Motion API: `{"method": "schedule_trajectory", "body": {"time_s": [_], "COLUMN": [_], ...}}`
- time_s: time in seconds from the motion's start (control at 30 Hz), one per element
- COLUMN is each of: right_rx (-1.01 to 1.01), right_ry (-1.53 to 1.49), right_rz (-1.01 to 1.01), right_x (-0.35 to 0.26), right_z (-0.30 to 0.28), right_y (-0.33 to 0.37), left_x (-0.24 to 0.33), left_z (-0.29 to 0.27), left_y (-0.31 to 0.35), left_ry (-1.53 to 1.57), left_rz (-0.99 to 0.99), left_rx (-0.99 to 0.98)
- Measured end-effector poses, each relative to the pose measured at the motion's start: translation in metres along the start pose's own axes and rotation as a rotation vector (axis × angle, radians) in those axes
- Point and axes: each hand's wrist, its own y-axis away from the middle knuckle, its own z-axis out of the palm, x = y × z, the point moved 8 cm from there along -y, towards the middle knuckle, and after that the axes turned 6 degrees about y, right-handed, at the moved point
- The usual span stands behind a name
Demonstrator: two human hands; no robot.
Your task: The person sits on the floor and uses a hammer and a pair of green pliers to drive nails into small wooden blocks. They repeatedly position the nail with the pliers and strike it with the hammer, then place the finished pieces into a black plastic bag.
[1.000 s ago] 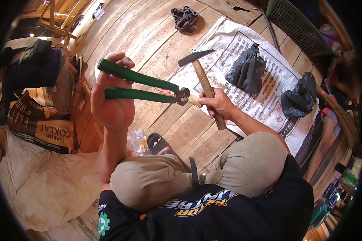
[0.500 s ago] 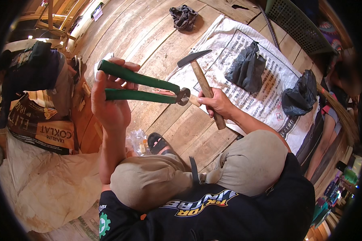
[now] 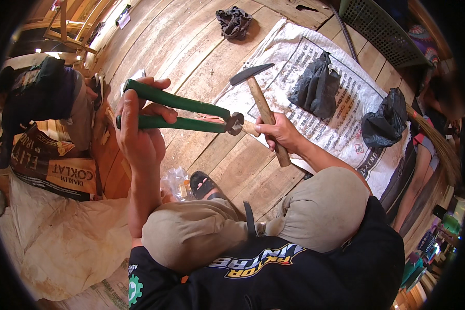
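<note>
My left hand [image 3: 142,126] is closed on the green handles of a pair of pincers [image 3: 188,103], its fingers threaded around both handles, which stand apart. The round metal jaws point right and meet a small light wooden piece [image 3: 251,128], though how they grip it is too small to tell. In my right hand [image 3: 285,133] is a hammer [image 3: 264,101] with a wooden handle, its dark head up and away from me. The same hand's thumb and fingers pinch the wooden piece by its right end.
A white printed sack [image 3: 289,49] lies on the plank floor, with two black plastic bags [image 3: 316,88] on it. A dark crumpled cloth [image 3: 233,22] and a green basket [image 3: 380,33] are farther off. Clear plastic [image 3: 174,182] lies near my sandal [image 3: 202,184]. Another person's bare limb [image 3: 415,181] shows at right.
My left hand has shifted its hold, and the lower handle now runs between its fingers, its end showing past the hand. The right hand and hammer have barely moved.
</note>
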Motion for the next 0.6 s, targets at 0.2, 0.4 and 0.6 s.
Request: {"method": "schedule_trajectory", "body": {"time_s": [0.2,0.4,0.6], "right_rx": [-0.004,0.017,-0.012], "right_ry": [0.036,-0.115,-0.133], "right_rz": [-0.001,0.065,0.032], "right_x": [-0.004,0.004,0.000], "right_z": [0.002,-0.003,-0.008], "right_y": [0.002,-0.002,-0.003], "left_x": [0.005,0.005,0.004], "left_z": [0.007,0.005,0.001], "left_y": [0.001,-0.001,-0.003], "left_ry": [0.065,0.086,0.153], "left_rz": [0.031,0.039,-0.002], "left_rx": [-0.162,-0.150,-0.139]}}
